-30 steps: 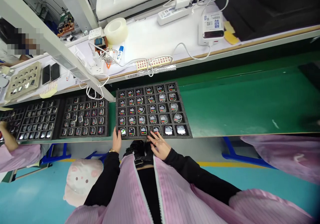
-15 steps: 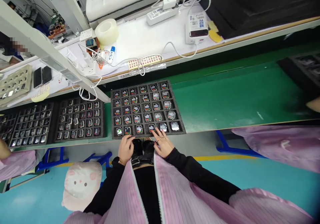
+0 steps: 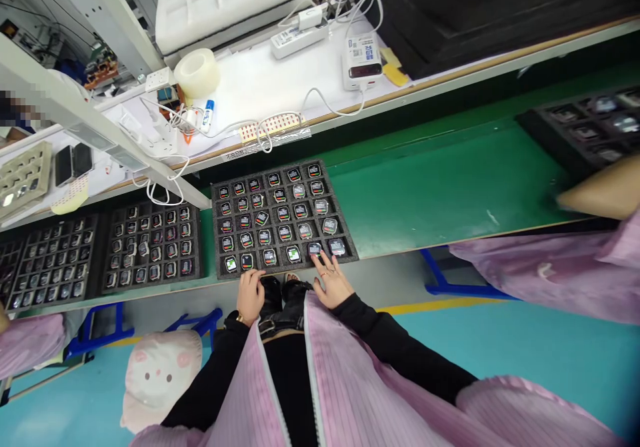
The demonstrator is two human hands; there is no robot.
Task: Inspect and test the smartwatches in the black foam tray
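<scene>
In front of me a dark foam tray [image 3: 274,268] holds rows of square smartwatches, one per compartment, most with lit screens. My right hand [image 3: 334,283] is over its near edge, fingers spread, a fingertip at the smartwatch [image 3: 315,250] fifth in the front row. Left of that, the fourth smartwatch [image 3: 293,254] shows a white and green screen, as does the first smartwatch [image 3: 231,264] at the left corner. My left hand [image 3: 251,296] rests its fingers on the tray's near edge, holding nothing. One smartwatch [image 3: 261,218] in the middle row sits turned askew.
More foam trays of watches [image 3: 150,247] stand to the left. At right a co-worker's arm [image 3: 605,187] reaches by another tray [image 3: 565,134]. A shelf [image 3: 240,107] above carries a tape roll [image 3: 197,72], cables and a white power strip [image 3: 300,39]. A shelf post [image 3: 150,154] slants down behind the trays.
My right hand has shifted from the fourth to the fifth watch of the front row. The fourth watch's screen has turned white and green. My left hand stays at the tray edge.
</scene>
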